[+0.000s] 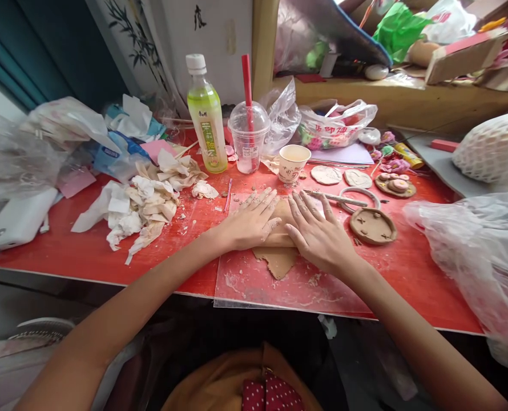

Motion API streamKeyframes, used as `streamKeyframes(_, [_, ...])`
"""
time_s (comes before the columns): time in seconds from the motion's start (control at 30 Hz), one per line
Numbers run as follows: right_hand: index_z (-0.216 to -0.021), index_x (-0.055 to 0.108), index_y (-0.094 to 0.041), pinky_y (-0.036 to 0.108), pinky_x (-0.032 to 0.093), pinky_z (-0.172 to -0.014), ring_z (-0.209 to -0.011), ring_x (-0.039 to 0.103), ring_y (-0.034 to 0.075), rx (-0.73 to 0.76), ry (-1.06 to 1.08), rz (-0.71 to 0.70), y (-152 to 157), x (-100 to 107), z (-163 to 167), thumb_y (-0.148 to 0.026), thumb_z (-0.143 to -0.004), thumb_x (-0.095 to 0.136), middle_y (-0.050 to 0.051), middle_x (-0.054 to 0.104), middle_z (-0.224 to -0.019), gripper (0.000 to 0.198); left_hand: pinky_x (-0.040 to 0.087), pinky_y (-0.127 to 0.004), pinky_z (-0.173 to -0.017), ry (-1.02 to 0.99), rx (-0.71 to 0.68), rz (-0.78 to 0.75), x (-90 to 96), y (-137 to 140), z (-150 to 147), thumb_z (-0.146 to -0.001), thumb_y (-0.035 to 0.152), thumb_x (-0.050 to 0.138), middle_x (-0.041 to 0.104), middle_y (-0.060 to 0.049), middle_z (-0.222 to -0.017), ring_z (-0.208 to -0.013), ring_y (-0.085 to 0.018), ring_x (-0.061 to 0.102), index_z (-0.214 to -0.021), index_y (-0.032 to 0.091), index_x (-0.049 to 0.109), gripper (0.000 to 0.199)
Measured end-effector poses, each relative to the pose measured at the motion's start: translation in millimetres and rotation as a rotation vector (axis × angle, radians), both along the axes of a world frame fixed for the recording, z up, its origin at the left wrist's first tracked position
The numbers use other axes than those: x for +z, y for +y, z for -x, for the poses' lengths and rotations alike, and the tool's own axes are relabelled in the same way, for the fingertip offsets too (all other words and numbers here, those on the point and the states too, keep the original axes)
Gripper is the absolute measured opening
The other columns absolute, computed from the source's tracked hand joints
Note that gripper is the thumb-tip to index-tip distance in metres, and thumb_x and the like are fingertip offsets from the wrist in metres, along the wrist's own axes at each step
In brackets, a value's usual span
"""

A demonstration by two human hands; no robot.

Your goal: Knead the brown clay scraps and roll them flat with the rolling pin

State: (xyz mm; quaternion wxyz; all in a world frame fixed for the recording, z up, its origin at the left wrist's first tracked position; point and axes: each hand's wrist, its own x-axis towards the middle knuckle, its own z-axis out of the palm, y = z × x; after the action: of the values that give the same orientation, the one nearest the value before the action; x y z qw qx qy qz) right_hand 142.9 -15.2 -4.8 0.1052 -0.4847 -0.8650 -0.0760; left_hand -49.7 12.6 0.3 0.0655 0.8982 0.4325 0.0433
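Note:
Flat brown clay [277, 262] lies on a clear plastic sheet [245, 285] at the table's front edge. Across the clay rests a wooden rolling pin [280, 241], mostly covered by my palms. My left hand [252, 220] lies flat over its left end, fingers stretched forward. Over the right end my right hand [320, 228] is also flat, fingers spread. Neither hand wraps round the pin. To the right of my right hand are a shallow round clay dish [373, 226], a grey ring [374, 198] and a stick-like tool [342, 198].
Crumpled tissues [142, 205] lie to the left. Behind stand a green drink bottle [206, 120], a plastic cup with a red straw [248, 140] and a paper cup [294, 162]. Pale clay discs [326, 174] sit farther right, and a plastic bag [480, 245] covers the right edge.

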Motion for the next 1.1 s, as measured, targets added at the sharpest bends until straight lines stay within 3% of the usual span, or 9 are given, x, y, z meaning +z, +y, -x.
streamKeyframes(0.27, [-0.145,0.011,-0.005,0.049,0.007,-0.114,-0.14,0.01,0.021,0.0,-0.02,-0.046,-34.0,0.1,0.2,-0.042,-0.095,0.018,0.014,0.022,-0.149,0.063,0.012,-0.038,-0.115,0.024,-0.038,-0.07,5.8,-32.1,-0.3,-0.095,0.044,0.016,0.019,-0.013,-0.15,-0.141,-0.02,0.01,-0.142,0.006,0.021,0.061])
streamKeyframes(0.43, [-0.143,0.016,-0.002,0.046,0.014,-0.113,-0.14,0.01,0.024,0.03,-0.03,-0.021,-73.7,-3.0,-2.3,-0.044,-0.093,0.024,0.016,0.018,-0.15,0.066,0.017,-0.036,-0.114,0.015,-0.053,-0.118,8.9,-72.5,-1.8,-0.095,0.042,0.019,0.028,-0.015,-0.147,-0.139,-0.022,0.018,-0.139,0.003,0.029,0.059])
streamKeyframes(0.6, [-0.144,0.015,-0.002,0.042,0.012,-0.113,-0.139,0.014,0.025,0.123,-0.039,-0.021,-123.8,-9.4,-11.6,-0.046,-0.092,0.031,0.016,0.02,-0.15,0.069,0.016,-0.037,-0.115,-0.017,-0.109,-0.143,7.8,-125.9,3.7,-0.094,0.04,0.028,0.022,-0.013,-0.149,-0.14,-0.023,0.012,-0.142,0.006,0.023,0.058])
streamKeyframes(0.7, [-0.144,0.015,-0.002,0.04,0.007,-0.114,-0.139,0.014,0.024,0.179,-0.072,-0.02,-136.3,-9.5,-17.3,-0.046,-0.092,0.032,0.015,0.023,-0.149,0.07,0.016,-0.035,-0.115,-0.015,-0.135,-0.135,8.4,-138.8,7.6,-0.094,0.04,0.029,0.019,-0.011,-0.15,-0.141,-0.021,0.01,-0.142,0.009,0.022,0.057])
streamKeyframes(0.83, [-0.144,0.014,-0.003,0.039,0.009,-0.114,-0.14,0.01,0.023,0.18,-0.091,-0.008,-107.7,-4.4,-17.3,-0.052,-0.092,0.028,0.014,0.015,-0.151,0.073,0.016,-0.036,-0.115,0.013,-0.131,-0.12,8.4,-109.4,6.4,-0.095,0.041,0.024,0.02,-0.013,-0.15,-0.14,-0.021,0.013,-0.14,0.007,0.026,0.057])
streamKeyframes(1.1, [-0.144,0.012,-0.003,0.047,0.004,-0.114,-0.14,0.003,0.021,0.03,-0.064,-0.029,9.8,5.6,-2.0,-0.052,-0.093,0.004,0.014,0.011,-0.151,0.072,0.015,-0.041,-0.115,-0.028,0.021,-0.345,8.7,0.9,-2.1,-0.095,0.033,0.025,0.03,-0.018,-0.145,-0.138,-0.023,0.021,-0.137,0.0,0.032,0.054])
